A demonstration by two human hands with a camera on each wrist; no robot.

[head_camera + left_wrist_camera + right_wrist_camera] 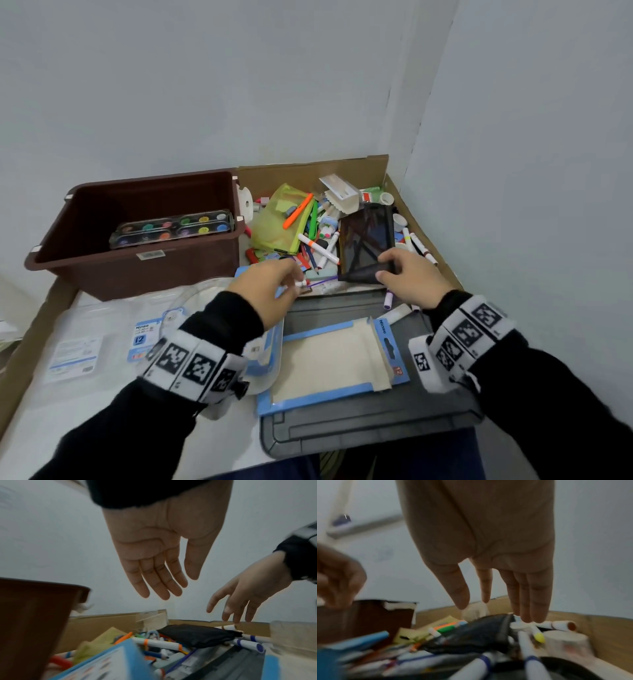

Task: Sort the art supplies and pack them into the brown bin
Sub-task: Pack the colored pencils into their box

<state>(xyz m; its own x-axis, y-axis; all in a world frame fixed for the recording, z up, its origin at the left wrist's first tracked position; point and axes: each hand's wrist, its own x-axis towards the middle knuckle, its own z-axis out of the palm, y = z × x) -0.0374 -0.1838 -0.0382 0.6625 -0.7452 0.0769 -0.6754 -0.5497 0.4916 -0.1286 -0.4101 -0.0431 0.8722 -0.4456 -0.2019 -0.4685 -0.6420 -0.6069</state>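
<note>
Hovering over the supply pile at the far right of the tabletop, both hands show straight, separated fingers in the wrist views and hold nothing. The left hand (270, 284) is above the pile's near edge, beside a purple stick (320, 282) that lies left to right. The right hand (409, 274) overlaps the near corner of the black pouch (364, 240); whether it touches cannot be told. The pouch's long axis runs near to far, with its near end under the right hand. Left of it lie a yellow pouch (277, 219) and loose markers (318, 248) pointing many ways. The brown bin (137, 270) stands at the far left, just beside the pile; a paint set (171, 228) rests inside it, long axis left to right. A blue card pack (329, 359) lies on a grey lid (342, 428) at the near edge.
</note>
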